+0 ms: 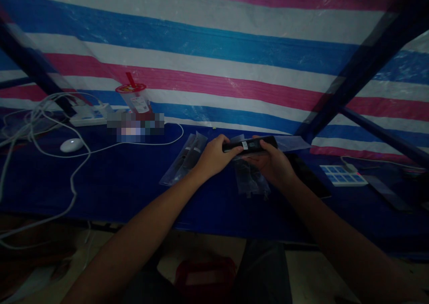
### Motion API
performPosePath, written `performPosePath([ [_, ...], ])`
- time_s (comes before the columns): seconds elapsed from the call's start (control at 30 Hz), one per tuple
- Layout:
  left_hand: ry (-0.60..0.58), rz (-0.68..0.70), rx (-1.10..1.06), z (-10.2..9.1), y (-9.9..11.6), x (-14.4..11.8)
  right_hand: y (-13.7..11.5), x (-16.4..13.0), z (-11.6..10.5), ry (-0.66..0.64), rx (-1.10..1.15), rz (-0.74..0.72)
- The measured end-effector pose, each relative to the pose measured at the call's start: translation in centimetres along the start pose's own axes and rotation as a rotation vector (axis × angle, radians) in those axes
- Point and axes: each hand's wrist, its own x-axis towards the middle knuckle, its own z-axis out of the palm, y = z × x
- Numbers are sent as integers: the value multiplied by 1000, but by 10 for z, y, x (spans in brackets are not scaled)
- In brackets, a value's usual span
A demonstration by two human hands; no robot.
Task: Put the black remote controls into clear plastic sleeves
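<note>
Between my two hands is a long black item [252,145] with a small white label, held level above the table. A clear plastic bag [295,142] sticks out past its right end. My left hand [214,155] is closed round the left end, thumb on top. The right end is gripped by my right hand [274,160], its thumb on the upper face and the other fingers underneath. Left of my hands, clear bags with dark items [186,156] lie on the table. Another such clear bag [251,178] lies just below my hands. The exact kind of the black item cannot be made out.
The blue table [127,187] carries a lidded cup [139,100] with a red straw, a white mouse [71,145] and tangled white cables [74,183] on the left. To the right are a dark flat tablet-like slab [310,179] and a power strip [343,175]. Striped sheeting [214,49] hangs behind.
</note>
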Motion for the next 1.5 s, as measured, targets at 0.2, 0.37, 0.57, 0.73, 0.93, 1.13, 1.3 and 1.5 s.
performPosePath([
  [0.2,-151,-274,-422,-3,-2,6,1,-1,2,18,-25,-40],
  [0.37,-115,-367,-612,-4,6,6,1,-2,3,-8,-21,-61],
  [0.57,-96,-432,-669,-6,11,7,2,-2,2,-18,-12,-63],
  [0.73,-99,-449,-690,-7,12,7,1,-3,3,-23,-6,-56],
  [0.93,-132,-417,-671,-7,7,6,0,-2,2,-15,9,-43],
  [1.13,-26,-54,-170,-6,1,3,0,2,-1,24,-2,-47],
  [1.3,-59,239,118,-8,-2,1,-1,5,-5,55,15,-71],
  [1.5,-7,195,60,-8,-3,3,0,6,-7,51,16,-82],
])
